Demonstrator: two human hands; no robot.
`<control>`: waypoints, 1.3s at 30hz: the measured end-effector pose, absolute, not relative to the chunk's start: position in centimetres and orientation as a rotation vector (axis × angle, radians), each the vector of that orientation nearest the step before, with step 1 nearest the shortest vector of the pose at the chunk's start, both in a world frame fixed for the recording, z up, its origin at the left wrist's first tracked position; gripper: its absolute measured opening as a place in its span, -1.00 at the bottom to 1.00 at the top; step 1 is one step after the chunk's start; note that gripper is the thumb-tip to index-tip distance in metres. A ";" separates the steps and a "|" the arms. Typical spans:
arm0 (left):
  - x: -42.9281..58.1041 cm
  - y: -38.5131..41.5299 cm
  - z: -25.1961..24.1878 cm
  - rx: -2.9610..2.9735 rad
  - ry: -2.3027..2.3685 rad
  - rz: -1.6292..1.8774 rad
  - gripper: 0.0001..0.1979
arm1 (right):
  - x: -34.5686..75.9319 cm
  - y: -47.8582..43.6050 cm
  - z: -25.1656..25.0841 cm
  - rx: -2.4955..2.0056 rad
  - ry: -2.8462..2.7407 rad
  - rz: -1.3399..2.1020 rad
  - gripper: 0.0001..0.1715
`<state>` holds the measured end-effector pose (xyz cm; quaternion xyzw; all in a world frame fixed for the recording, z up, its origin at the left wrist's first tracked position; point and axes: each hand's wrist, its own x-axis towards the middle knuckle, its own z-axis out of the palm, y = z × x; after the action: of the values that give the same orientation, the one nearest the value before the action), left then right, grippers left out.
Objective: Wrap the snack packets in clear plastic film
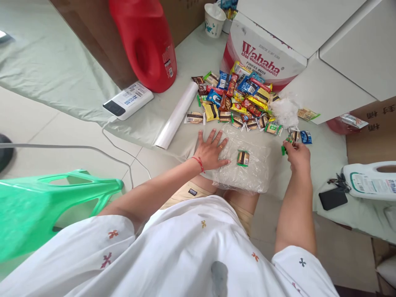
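My left hand (212,149) lies flat with its fingers spread, at the left edge of a clear plastic sheet (256,173). On that sheet sits one small wrapped biscuit (243,158) with green ends. Off to the right, my right hand (297,154) pinches a green-wrapped snack (288,145) whose kind is partly hidden by the fingers. A blue snack packet (306,137) lies just beyond it. Behind the sheet spreads a heap of small wrapped snacks (238,97), and a roll of plastic wrap (177,115) rests left of the heap.
A red jug (148,45) and a white power bank (128,100) with a cable stand at the left. The Wahaha carton (262,53) is behind the heap, near crumpled clear plastic (284,110). A white bottle (373,181) and a black wallet-like item (333,199) lie right. A green stool (55,198) stands left.
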<state>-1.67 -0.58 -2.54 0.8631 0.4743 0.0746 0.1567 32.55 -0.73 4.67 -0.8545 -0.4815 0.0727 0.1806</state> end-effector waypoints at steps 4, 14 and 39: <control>-1.7 -0.5 -2.5 2.471 1.357 0.210 -0.06 | 25.2 -5.7 5.0 -2.262 -1.398 0.479 -0.33; -1.7 -0.5 -2.2 2.451 1.363 0.198 -0.07 | 17.3 -6.5 2.9 -2.550 -1.684 0.236 -0.32; 3.9 8.9 0.5 2.065 1.587 0.257 -0.56 | 12.6 -14.0 -3.9 -1.632 -2.359 -0.140 -0.68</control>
<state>3.93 8.88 0.48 0.7621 0.5858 0.0948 0.2590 12.56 -13.99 -3.90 -0.5631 -0.8140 -0.0484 0.1343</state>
